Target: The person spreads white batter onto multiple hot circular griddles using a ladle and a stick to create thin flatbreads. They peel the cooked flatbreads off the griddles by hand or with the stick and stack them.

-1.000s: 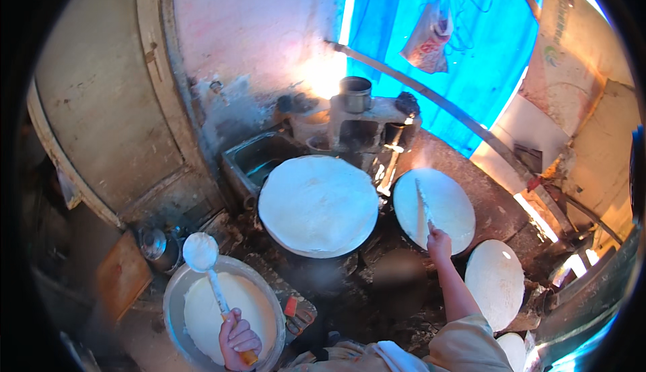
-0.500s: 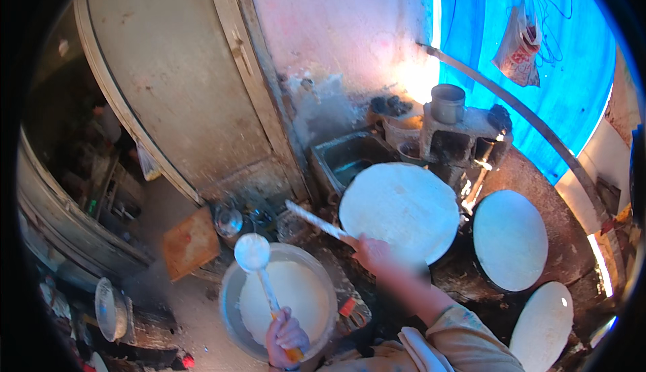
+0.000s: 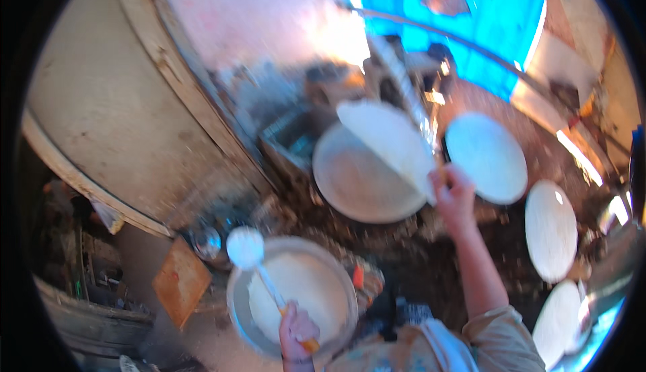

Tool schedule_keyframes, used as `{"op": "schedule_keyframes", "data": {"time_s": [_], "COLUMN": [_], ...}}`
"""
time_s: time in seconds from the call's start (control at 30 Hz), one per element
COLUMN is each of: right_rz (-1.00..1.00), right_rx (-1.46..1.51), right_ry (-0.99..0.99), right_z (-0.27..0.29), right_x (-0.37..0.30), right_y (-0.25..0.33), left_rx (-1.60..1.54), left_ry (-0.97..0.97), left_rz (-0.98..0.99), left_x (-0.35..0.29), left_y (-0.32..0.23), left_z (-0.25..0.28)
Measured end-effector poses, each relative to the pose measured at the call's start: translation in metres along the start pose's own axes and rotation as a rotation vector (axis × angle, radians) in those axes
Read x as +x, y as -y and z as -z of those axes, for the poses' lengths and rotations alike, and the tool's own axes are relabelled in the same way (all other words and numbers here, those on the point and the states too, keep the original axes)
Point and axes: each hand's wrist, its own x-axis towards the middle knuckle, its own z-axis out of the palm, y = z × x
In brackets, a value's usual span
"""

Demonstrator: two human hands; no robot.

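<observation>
Right hand [image 3: 454,193] is closed into a fist on the near end of a long narrow blade [image 3: 402,79]; fingers look fully curled, though motion blur hides whether the sheet's edge is pinched too. Blade is angled up and away, probably so a long run of the thin white sheet [image 3: 389,142] can be supported at once and not torn. Sheet is held tilted over the right part of the round griddle [image 3: 356,187], whose tan-grey top is left bare on the left side. Contact at the sheet's low edge can't be told.

Left hand [image 3: 298,331] is wrapped round a ladle [image 3: 245,248]; its bowl is kept at the far left rim of the basin [image 3: 238,305], likely so drips are caught near the white batter [image 3: 306,291].

Sheet: matt, pale, one side rounded, the other nearly straight; surface detail is lost to blur.
</observation>
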Motion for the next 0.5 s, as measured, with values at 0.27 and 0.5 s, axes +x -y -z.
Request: {"op": "schedule_keyframes", "data": {"time_s": [0.27, 0.5], "right_rz": [-0.480, -0.615], "right_rx": [-0.358, -0.908], "right_ry": [0.063, 0.178], "right_z": [0.177, 0.281], "right_x": [-0.113, -0.244], "right_y": [0.068, 0.079], "left_rx": [0.028, -0.160], "left_ry": [-0.016, 0.019], "left_rz": [0.294, 0.742], "left_x": [0.026, 0.037], "left_y": [0.007, 0.072], "left_z": [-0.016, -0.017]}}
